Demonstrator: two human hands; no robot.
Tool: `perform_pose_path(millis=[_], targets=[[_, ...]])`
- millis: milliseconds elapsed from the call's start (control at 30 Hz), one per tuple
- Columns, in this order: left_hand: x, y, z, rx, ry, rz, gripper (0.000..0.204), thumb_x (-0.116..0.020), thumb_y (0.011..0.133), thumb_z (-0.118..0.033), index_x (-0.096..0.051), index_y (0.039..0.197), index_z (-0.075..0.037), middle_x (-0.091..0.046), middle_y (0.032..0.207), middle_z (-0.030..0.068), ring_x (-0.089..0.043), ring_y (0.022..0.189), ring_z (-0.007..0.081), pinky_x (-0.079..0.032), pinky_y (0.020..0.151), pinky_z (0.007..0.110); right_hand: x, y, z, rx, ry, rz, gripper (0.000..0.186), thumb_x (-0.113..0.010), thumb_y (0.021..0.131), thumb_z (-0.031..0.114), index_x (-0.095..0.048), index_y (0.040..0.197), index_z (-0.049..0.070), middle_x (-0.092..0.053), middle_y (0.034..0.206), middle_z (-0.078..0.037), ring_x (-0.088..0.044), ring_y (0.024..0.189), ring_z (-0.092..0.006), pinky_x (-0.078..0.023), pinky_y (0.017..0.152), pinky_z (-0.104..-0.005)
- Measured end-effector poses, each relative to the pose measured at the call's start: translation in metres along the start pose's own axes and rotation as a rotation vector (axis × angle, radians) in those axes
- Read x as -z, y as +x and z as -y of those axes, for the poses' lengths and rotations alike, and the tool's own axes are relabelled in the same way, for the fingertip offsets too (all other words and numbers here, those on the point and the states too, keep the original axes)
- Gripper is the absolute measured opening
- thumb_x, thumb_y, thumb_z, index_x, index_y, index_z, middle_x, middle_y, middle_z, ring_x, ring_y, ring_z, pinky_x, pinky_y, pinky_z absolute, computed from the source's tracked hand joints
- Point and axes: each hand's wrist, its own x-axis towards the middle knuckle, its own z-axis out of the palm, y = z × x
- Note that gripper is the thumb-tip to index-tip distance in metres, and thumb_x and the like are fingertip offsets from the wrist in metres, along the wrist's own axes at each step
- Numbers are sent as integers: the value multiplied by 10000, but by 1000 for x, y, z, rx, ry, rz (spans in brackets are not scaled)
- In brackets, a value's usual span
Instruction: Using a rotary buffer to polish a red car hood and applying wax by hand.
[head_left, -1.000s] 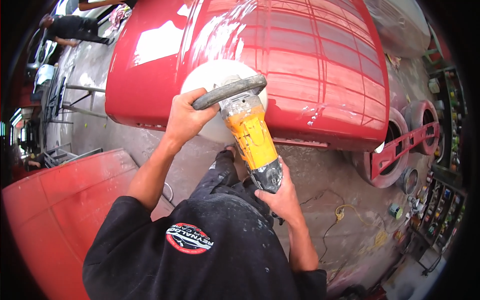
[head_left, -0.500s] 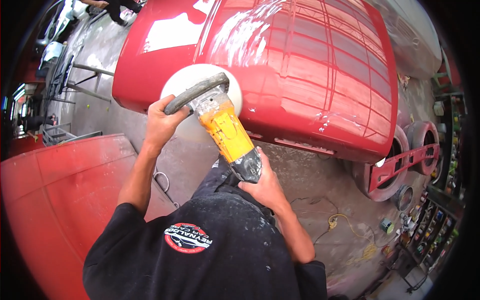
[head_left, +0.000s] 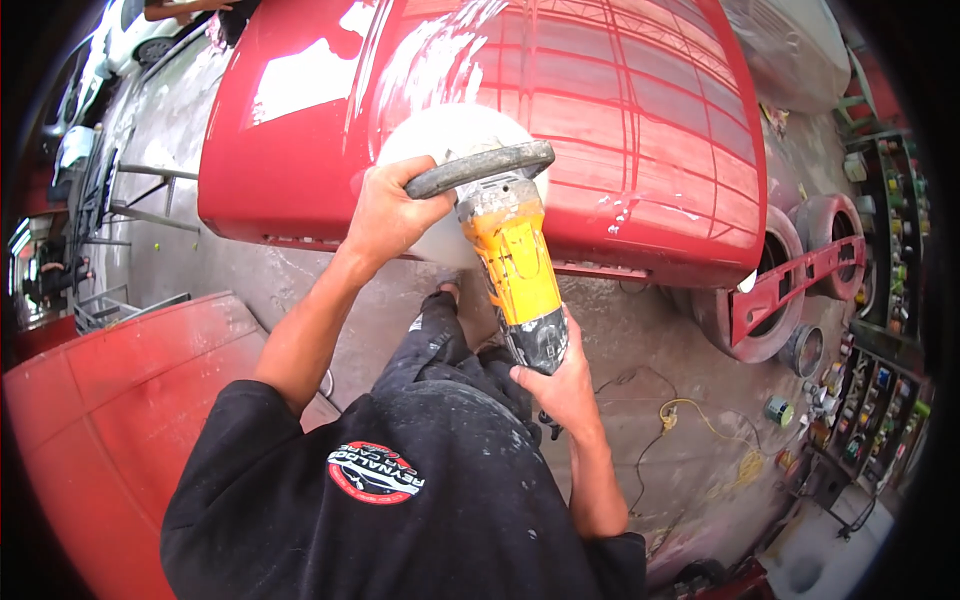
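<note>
A yellow and black electric polisher [head_left: 522,270] is held in both hands at the near edge of a glossy red car panel [head_left: 650,190]. My left hand [head_left: 393,213] is closed round the left part of its dark curved handle [head_left: 490,166]. Lower down, my right hand [head_left: 563,380] wraps the black rear end of the body. The white round pad [head_left: 455,130] overlaps the panel's near edge and looks blurred; whether it presses on the paint I cannot tell. White streaks, partly glare, mark the panel beyond the pad.
To the left lies a duller red panel [head_left: 120,390]. On the right, a red bar [head_left: 795,292] rests against tires [head_left: 750,330]. A yellow cord [head_left: 705,425] trails over the floor near a green can [head_left: 778,409]. Another person's arm [head_left: 185,8] shows at the top left.
Both hands have carried the polisher to the right along the panel's near edge, keeping their holds. The view has shifted slightly too, with the panel now further left and higher.
</note>
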Motion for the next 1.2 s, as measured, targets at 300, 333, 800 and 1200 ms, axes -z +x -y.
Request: perform_pose_path(millis=[300, 333, 800, 1200], targets=[[51, -50, 28, 93, 32, -162, 133, -749, 853, -77, -666, 795, 9, -510, 642, -46, -447, 638, 27, -370, 546, 265, -26, 16, 4, -42, -113, 186, 1115, -848, 757, 117, -169, 1642, 91, -701, 1231, -275, -690, 1169, -429, -521, 1014, -450], [58, -59, 34, 121, 44, -198, 130, -748, 857, -70, -661, 793, 2, -507, 647, -48, -443, 641, 28, -366, 551, 263, -30, 19, 5, -41, -111, 193, 1115, -848, 757, 117, -169, 1642, 91, -701, 1231, -275, -690, 1169, -429, -521, 1014, -450], [6, -54, -7, -6, 68, -43, 205, -751, 833, -54, -599, 705, -1, -451, 566, -2, -426, 581, 30, -370, 508, 282, -12, -25, -25, -84, -68, 94, 1104, -862, 731, 95, -228, 1635, 72, -650, 1347, -229, -656, 1235, -331, -496, 1053, -411], [-40, -37, -18, -54, -14, 39, 132, -736, 794, -45, -631, 737, 13, -450, 564, 58, -434, 585, 45, -405, 518, 299, 12, -42, -39, -81, 67, -72, 1076, -847, 713, 18, -252, 1609, -4, -625, 1369, -192, -627, 1233, -268, -474, 1078, -387]])
